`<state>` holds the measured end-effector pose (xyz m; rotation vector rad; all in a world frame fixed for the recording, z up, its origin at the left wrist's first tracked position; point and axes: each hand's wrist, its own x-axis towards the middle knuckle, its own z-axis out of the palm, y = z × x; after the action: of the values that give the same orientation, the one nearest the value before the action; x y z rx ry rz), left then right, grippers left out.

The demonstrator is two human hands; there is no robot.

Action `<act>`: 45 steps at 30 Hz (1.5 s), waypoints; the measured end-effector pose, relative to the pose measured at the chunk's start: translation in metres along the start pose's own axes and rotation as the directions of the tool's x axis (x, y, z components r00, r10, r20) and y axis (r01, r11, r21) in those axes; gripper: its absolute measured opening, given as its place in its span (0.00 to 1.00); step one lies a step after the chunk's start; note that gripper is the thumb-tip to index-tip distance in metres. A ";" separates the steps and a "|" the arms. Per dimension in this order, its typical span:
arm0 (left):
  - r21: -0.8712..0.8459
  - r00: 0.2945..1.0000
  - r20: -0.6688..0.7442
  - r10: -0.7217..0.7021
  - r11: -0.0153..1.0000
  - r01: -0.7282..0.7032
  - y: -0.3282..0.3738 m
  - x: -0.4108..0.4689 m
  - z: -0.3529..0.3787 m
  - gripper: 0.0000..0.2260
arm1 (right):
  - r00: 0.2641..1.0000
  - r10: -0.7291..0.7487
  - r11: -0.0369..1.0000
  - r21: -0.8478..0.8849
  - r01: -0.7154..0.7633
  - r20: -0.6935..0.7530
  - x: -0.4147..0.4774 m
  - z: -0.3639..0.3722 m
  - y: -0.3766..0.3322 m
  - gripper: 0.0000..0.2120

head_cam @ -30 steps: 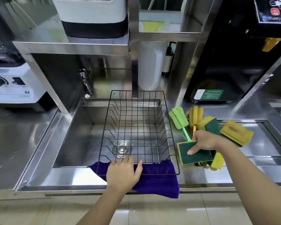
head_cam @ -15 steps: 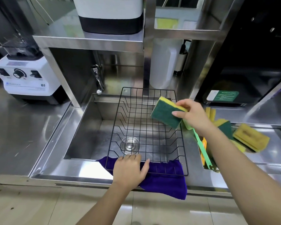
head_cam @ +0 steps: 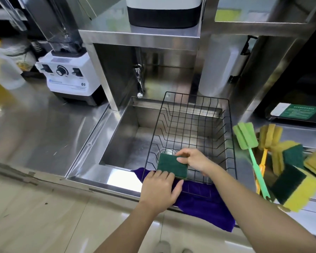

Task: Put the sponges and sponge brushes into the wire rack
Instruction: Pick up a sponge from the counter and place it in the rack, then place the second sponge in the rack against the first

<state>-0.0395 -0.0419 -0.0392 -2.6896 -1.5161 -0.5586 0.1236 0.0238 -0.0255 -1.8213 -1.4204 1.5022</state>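
Note:
A black wire rack (head_cam: 193, 114) sits in the steel sink. My right hand (head_cam: 195, 159) holds a green and yellow sponge (head_cam: 171, 166) low inside the rack at its near left corner, green side up. My left hand (head_cam: 161, 187) lies flat on the rack's front edge and the purple cloth (head_cam: 204, 203), fingertips touching the sponge. To the right of the rack lie a green sponge brush (head_cam: 245, 136), a yellow sponge brush (head_cam: 269, 136) and several green and yellow sponges (head_cam: 295, 187).
A faucet (head_cam: 139, 81) hangs over the sink's (head_cam: 120, 143) back left corner. A white blender base (head_cam: 69, 79) stands on the left counter. A white bottle (head_cam: 217, 66) stands behind the rack. A dark machine fills the right.
My right hand picked the sponge up from the pile at the right, carried it left over the rack and lowered it into the near left corner. The left hand stayed on the front edge.

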 end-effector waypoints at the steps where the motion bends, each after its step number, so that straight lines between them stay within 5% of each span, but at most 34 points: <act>1: 0.003 1.000 0.008 -0.001 1.000 0.001 0.000 0.000 0.000 0.16 | 1.000 -0.006 1.000 -0.023 0.006 0.010 0.001 0.003 0.001 0.10; 5: 0.006 0.999 0.036 -0.001 1.000 0.000 0.002 0.001 0.000 0.17 | 1.000 -0.029 0.976 -0.215 0.029 0.002 0.003 0.006 0.000 0.12; 7: -0.002 0.999 0.042 0.003 1.000 -0.003 0.004 0.003 0.000 0.17 | 0.997 -0.059 0.860 -0.510 0.030 -0.041 0.002 0.004 -0.004 0.15; 10: -0.014 0.996 0.073 0.043 0.999 -0.042 0.013 0.005 0.002 0.17 | 0.992 -0.114 0.771 -0.635 0.054 -0.053 -0.003 0.004 -0.008 0.18; 17: -0.032 0.962 0.175 0.210 0.978 -0.208 0.058 0.019 0.010 0.20 | 0.897 -0.305 0.846 -0.524 0.101 -0.320 -0.038 -0.034 -0.006 0.17; 22: -0.069 0.924 0.251 0.287 0.958 -0.279 0.088 0.031 0.015 0.21 | 0.679 -0.308 0.882 -0.468 -0.059 -0.666 -0.074 -0.086 0.020 0.15; 28: -0.023 0.893 0.316 0.320 0.944 -0.330 0.109 0.039 0.017 0.26 | 0.310 -0.101 0.870 -0.235 -0.434 -0.945 -0.122 -0.125 0.070 0.23; 33: 0.001 0.884 0.337 0.325 0.939 -0.345 0.110 0.040 0.019 0.24 | 0.325 0.152 0.791 -0.082 -0.606 -0.933 -0.147 -0.135 0.101 0.28; 37: 0.020 0.892 0.329 0.309 0.942 -0.334 0.108 0.039 0.020 0.24 | 0.377 0.291 0.859 0.067 -0.507 -0.879 -0.156 -0.139 0.104 0.23; 43: 0.006 0.925 0.267 0.271 0.959 -0.283 0.093 0.040 0.011 0.25 | 0.226 0.183 0.979 0.155 -0.136 -0.957 -0.166 -0.169 0.060 0.25; 45: -0.030 0.938 0.250 0.242 0.970 -0.242 0.082 0.039 0.008 0.24 | 0.239 0.166 0.984 0.176 0.019 -0.957 -0.161 -0.174 0.043 0.27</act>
<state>0.0497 -0.0520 -0.0207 -2.9782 -1.1920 -0.2121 0.3110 -0.0818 0.0822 -2.0605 -0.5054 0.1637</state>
